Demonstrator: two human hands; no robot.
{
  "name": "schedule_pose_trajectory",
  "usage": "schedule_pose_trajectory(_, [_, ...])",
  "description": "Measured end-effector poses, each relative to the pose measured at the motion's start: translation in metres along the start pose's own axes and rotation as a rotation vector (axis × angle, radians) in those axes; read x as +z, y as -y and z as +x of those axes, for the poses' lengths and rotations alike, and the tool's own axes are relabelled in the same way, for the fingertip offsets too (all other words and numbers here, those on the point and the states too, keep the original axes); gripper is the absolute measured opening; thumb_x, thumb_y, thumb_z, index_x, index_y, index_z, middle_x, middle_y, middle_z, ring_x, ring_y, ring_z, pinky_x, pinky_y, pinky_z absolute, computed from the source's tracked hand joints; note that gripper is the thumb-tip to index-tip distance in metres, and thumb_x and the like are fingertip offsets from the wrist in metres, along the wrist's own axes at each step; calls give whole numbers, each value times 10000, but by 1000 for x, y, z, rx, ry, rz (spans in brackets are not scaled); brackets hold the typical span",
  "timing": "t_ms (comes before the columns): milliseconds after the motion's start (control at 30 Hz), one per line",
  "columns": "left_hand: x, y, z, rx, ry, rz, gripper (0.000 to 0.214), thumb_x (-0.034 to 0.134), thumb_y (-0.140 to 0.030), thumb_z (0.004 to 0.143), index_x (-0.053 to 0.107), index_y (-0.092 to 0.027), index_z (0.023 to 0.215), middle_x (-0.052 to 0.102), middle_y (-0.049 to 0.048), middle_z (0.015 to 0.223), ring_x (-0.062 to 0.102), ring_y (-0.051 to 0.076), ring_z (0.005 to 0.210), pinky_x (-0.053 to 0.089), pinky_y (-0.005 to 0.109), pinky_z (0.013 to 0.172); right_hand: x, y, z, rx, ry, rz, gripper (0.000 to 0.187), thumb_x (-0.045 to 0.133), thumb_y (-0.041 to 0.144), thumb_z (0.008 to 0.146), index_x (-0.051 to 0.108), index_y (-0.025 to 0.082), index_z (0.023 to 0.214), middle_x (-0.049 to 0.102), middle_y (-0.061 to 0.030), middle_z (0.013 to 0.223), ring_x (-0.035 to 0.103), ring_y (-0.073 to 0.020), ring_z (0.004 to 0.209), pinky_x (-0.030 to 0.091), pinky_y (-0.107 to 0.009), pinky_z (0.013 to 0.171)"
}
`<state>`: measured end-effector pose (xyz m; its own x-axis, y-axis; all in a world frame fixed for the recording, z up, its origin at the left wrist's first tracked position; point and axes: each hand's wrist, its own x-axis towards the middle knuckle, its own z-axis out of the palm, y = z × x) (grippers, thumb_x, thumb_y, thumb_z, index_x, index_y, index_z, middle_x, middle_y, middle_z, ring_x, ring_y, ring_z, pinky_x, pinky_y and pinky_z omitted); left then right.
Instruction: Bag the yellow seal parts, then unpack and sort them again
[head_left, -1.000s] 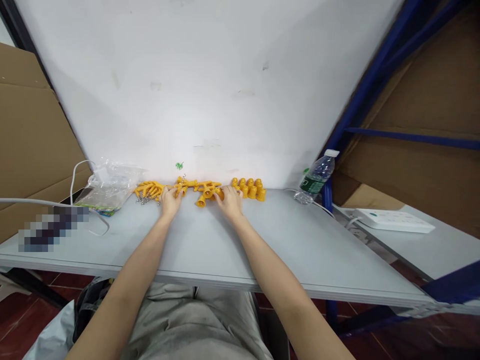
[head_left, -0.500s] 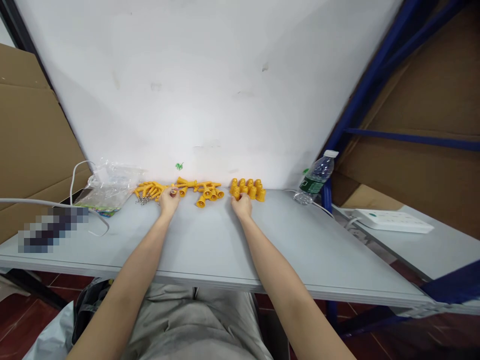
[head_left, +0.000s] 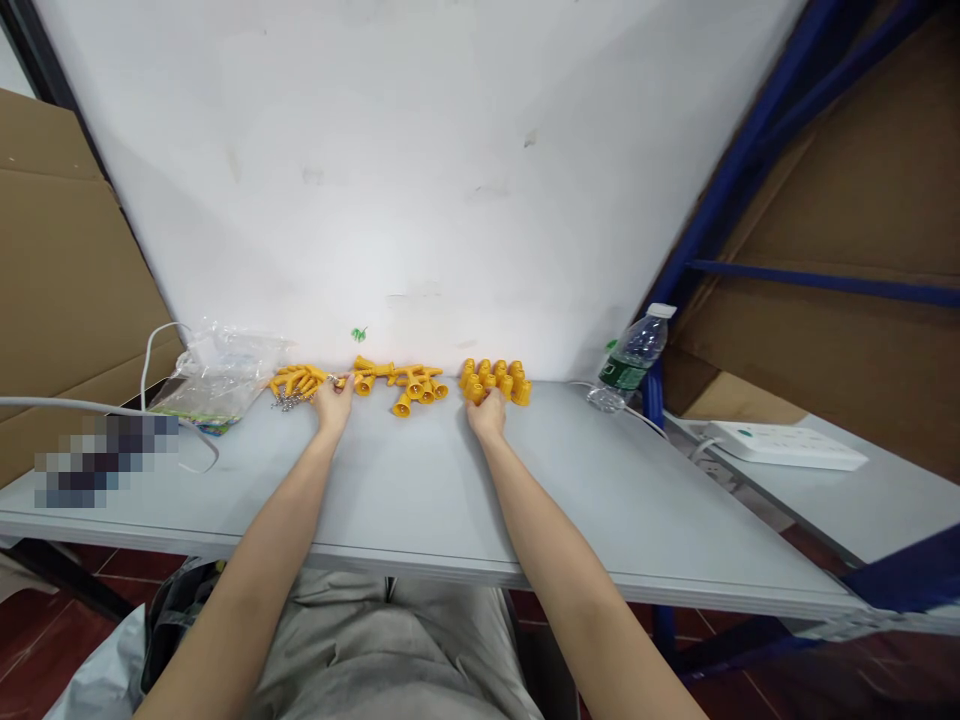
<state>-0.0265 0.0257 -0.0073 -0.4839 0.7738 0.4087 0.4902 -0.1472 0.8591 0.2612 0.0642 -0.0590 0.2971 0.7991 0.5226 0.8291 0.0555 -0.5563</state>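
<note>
My left hand (head_left: 332, 405) is closed at the right end of a pile of yellow stick-like pieces (head_left: 300, 379) with silvery metal bits at their front. A small yellow part with a shiny bit shows at its fingertips; its exact kind is too small to tell. Just right of it lie several yellow horn-shaped pieces (head_left: 416, 388), some with their hollow ends facing me. My right hand (head_left: 487, 414) has its fingers closed at a yellow cup-shaped piece (head_left: 475, 391) on the front left of a cluster of yellow cup-shaped pieces (head_left: 504, 376). The fingertips are partly hidden.
A clear plastic bag (head_left: 225, 375) and a white cable (head_left: 144, 370) lie at the left. A water bottle (head_left: 630, 358) leans at the right. Beyond the grey table (head_left: 420, 490) sits a white power strip (head_left: 784, 445). A white panel (head_left: 450, 200) rises behind.
My right hand has shifted slightly right and down along the front of the cup-shaped pieces. My left hand has moved slightly left, its fingertips still at the small yellow part.
</note>
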Motion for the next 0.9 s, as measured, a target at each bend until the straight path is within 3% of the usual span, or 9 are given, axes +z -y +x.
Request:
schedule_pose_trajectory(67, [-1,1,2,-14,-16,1,211,586,-313,813,684,-148,900,633,23,666,611,180,667,488,302,735,-3,6,-2,172,18,46,440,570,247,804,524,130,1226,550,-212,1210,584,-310,1075,483,-413,819])
schedule_pose_trajectory(133, [-1,2,3,-3,-33,-20,194,595,-309,807,674,-154,892,637,17,681,619,172,686,489,298,763,-7,12,-4,238,24,100,491,594,264,789,495,144,1255,527,-207,1265,555,-317,1142,469,-426,878])
schedule_pose_trajectory(367, [0,6,5,38,-73,-6,272,613,-316,806,640,-190,1045,696,54,1027,632,184,934,471,318,904,-22,29,-8,208,-5,176,476,535,290,825,455,173,1279,501,-185,1330,468,-322,1261,407,-501,985])
schedule_pose_trajectory(500, [-1,6,1,40,-70,143,350,552,-273,852,601,-196,1190,647,92,1231,563,236,1161,395,402,1037,-21,29,-8,183,-14,188,441,500,267,830,459,159,1256,502,-190,1331,455,-323,1265,391,-515,995])
schedule_pose_trajectory(633, [-3,9,-3,36,-4,360,389,494,-242,876,583,-201,1252,620,112,1279,498,275,1260,318,478,1092,-15,24,-7,136,-66,234,408,495,255,804,486,148,1197,523,-202,1282,470,-334,1223,392,-536,980])
schedule_pose_trajectory(900, [-4,22,-3,50,83,607,499,433,-97,832,573,-204,1299,434,107,1498,343,251,1411,286,409,1142,-4,16,-4,87,-116,277,342,455,309,823,502,157,1126,540,-208,1230,496,-341,1176,398,-543,969])
